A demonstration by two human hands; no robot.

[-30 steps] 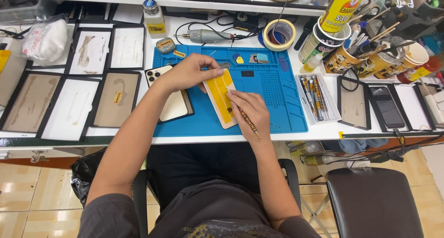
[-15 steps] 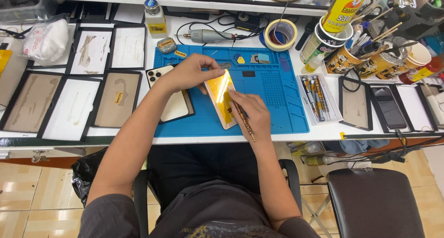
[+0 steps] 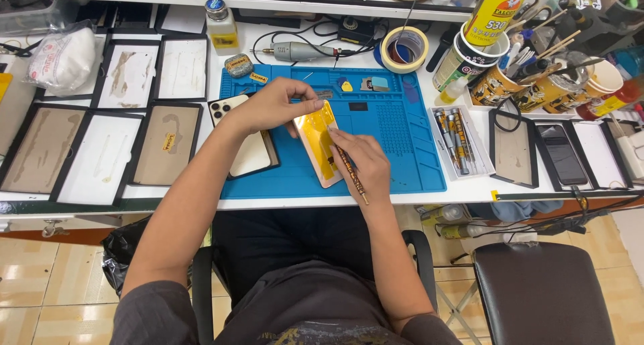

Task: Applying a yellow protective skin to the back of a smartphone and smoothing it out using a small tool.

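While the yellow panel [image 3: 316,142] lies tilted on the blue mat [image 3: 396,144] at the tabletop's [image 3: 469,191] centre, its upper end is pinched by the left hand [image 3: 272,107], fingers closed on the edge. At five o'clock from it, the right hand [image 3: 359,164] is clamped on a thin brown tool [image 3: 352,175], its tip touching the panel. A phone [image 3: 245,150] is seen at nine o'clock, a tape roll [image 3: 404,48] at one o'clock.
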